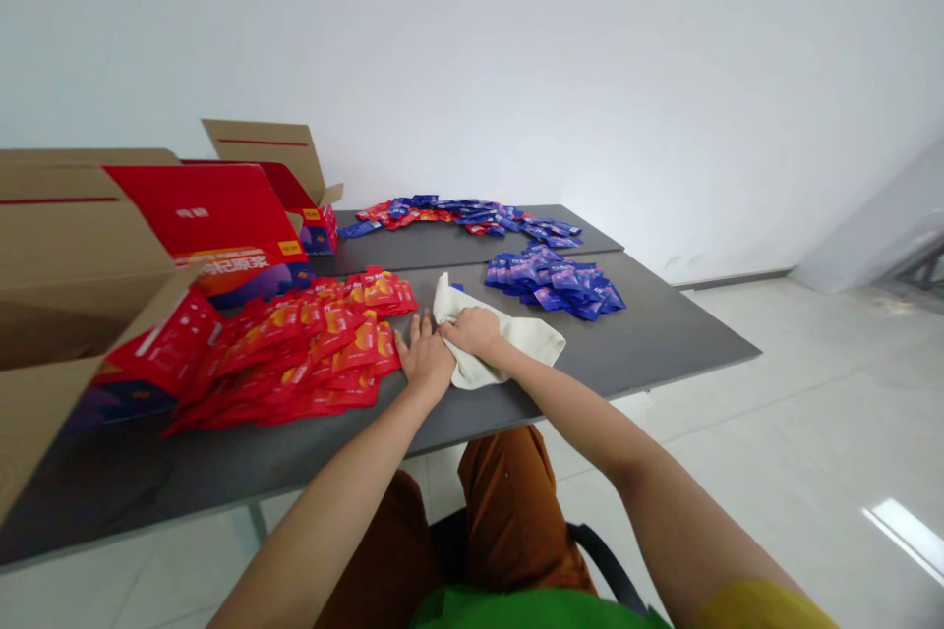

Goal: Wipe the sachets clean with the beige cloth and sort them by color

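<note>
An off-white cloth (527, 336) lies crumpled on the dark grey table (649, 334) in front of me. My right hand (473, 332) is closed on it near its left part, the fingers curled into the fabric. Just left of the cloth, my left hand (426, 356) rests flat with its fingers spread. It holds nothing, and its thumb side is close against my right hand. The fingertips of my left hand point toward a heap of red sachets (324, 344). A bit of something blue (458, 287) peeks out behind the cloth, mostly hidden.
Purple-blue sachets (557, 283) are piled to the right beyond the cloth. Along the back runs a mixed row of blue and red sachets (472, 213). Open cardboard boxes (213, 226) stand on the left. The table's right corner (756, 351) juts over a tiled floor.
</note>
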`<state>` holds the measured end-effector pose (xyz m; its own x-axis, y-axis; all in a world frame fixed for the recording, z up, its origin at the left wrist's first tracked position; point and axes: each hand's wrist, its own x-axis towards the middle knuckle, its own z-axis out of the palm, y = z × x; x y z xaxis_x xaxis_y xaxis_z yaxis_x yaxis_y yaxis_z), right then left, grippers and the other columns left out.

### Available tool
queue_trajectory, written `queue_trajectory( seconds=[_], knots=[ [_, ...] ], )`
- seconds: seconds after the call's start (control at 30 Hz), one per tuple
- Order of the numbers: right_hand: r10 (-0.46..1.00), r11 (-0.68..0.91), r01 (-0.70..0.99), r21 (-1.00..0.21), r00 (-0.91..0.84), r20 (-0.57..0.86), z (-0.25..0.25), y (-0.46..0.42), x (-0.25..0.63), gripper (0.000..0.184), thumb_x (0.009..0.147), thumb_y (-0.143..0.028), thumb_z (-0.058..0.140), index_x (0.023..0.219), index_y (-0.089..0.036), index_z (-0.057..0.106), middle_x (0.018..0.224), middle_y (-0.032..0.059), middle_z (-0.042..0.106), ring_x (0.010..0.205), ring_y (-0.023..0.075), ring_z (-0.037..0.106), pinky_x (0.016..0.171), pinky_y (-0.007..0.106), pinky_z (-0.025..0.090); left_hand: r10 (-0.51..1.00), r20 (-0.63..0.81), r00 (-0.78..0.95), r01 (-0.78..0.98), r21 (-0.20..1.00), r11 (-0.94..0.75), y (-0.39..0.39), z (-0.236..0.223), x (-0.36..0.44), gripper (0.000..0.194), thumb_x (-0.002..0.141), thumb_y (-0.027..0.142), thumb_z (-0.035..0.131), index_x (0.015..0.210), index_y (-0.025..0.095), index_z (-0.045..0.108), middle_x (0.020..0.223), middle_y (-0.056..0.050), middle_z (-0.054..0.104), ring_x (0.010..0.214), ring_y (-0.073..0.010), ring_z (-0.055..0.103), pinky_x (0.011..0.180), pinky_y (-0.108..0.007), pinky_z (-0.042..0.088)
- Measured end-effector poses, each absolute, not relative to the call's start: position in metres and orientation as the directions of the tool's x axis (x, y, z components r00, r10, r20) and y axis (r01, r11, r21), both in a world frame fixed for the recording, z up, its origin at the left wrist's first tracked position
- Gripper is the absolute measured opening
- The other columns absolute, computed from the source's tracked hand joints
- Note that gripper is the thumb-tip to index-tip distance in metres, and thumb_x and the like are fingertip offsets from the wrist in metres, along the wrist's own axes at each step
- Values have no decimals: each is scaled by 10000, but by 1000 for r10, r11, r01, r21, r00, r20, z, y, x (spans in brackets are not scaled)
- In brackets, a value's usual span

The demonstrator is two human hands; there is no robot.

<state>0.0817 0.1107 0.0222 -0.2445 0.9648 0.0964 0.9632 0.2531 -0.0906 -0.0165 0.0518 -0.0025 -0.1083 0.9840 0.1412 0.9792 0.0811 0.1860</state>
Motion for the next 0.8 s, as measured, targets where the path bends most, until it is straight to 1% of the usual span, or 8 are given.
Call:
queue_trajectory(
  seconds=[0.17,0.27,0.37,0.5,0.57,0.63,0.73,0.8],
  knots=[
    [987,135,979,-155,-120,105,37,133,74,514,911,-464,419,1094,-78,703,1073,221,695,1036,307,656,838,376,476,985,117,-127,973,209,100,52,1,-14,617,892,515,337,1475,319,385,1592,-27,246,1471,-267,166,1166,-572,100],
    [985,160,974,-157,-149,84,40,125,82,504,905,-472,431,1095,-93,703,1071,205,700,1037,298,655,851,386,467,984,105,-147,972,201,123,50,3,-13,566,920,451,302,1462,328,408,1585,-35,269,1465,-264,194,1161,-554,146],
    [976,211,968,-134,-201,81,36,98,99,500,879,-499,471,1036,-100,728,1012,197,717,1000,299,668,828,371,472,976,129,-175,964,224,143,52,7,-16,513,920,328,321,1395,308,512,1542,-64,362,1436,-280,269,1144,-530,213],
    [951,294,954,-61,-286,117,30,54,129,459,863,-476,483,901,-111,758,909,193,728,904,296,686,800,371,468,933,92,-348,853,445,274,69,20,-13,428,865,256,401,1182,240,688,1287,-142,619,1254,-300,515,1015,-455,414],
    [946,303,952,-36,-296,133,28,37,141,437,851,-461,491,863,-117,761,875,190,728,876,295,684,795,375,461,892,66,-447,750,570,334,82,26,-3,433,865,317,422,1218,223,655,1181,-159,668,1152,-304,586,921,-433,477],
    [947,294,955,-26,-288,142,27,23,148,430,844,-457,494,844,-119,760,860,191,725,870,296,679,794,379,454,868,91,-489,706,626,332,96,30,13,511,862,405,455,1297,167,579,1158,-183,669,1138,-306,591,911,-424,481],
    [957,266,963,-37,-259,131,26,9,154,416,842,-446,491,823,-127,759,834,187,723,864,294,673,791,385,447,841,132,-525,726,585,362,117,32,39,676,781,493,585,1305,70,522,1225,-238,620,1197,-343,541,961,-465,443],
    [964,241,969,-52,-233,130,25,3,156,402,841,-435,491,816,-136,759,815,183,721,854,295,671,784,392,447,829,96,-550,726,545,419,129,33,49,713,710,482,673,1278,75,531,1274,-255,586,1185,-371,546,975,-521,414]
  ],
)
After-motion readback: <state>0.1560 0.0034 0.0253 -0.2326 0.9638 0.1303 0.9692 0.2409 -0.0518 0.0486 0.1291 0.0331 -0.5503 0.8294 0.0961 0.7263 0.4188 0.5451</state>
